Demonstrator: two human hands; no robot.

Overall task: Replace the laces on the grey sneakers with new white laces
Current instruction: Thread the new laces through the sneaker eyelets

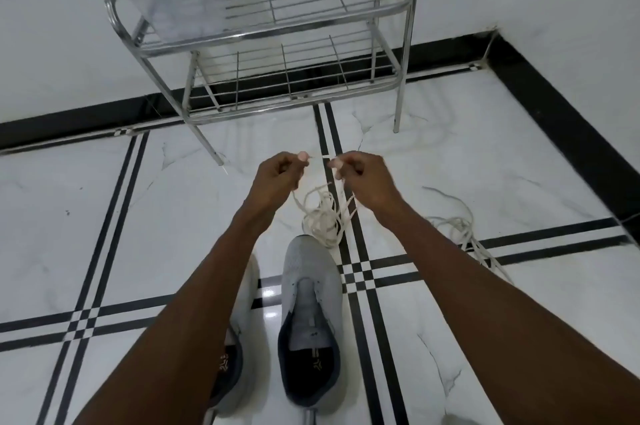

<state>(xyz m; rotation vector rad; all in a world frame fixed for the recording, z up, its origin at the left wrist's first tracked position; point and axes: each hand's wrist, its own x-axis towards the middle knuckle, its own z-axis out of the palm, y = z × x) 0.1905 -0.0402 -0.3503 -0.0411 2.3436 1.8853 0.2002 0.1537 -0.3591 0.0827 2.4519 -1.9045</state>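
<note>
I pinch the white lace point(323, 213) tight in both my left hand point(277, 175) and right hand point(363, 179), and the bare grey shoe point(310, 314) sits just below at 6 o'clock, toe pointing to 12.

even, soft indoor light, moderately bright, a little cool and grey. small hard glare patch on the glossy floor point(519, 303) between the two sneakers point(310, 314). faint soft shadows on the wall behind the metal rack point(277, 44). dark object at the rack's upper left corner is motion-smeared. wide-angle bend: skirting lines bow near the frame edges. overall slightly soft, compressed detail.
</note>
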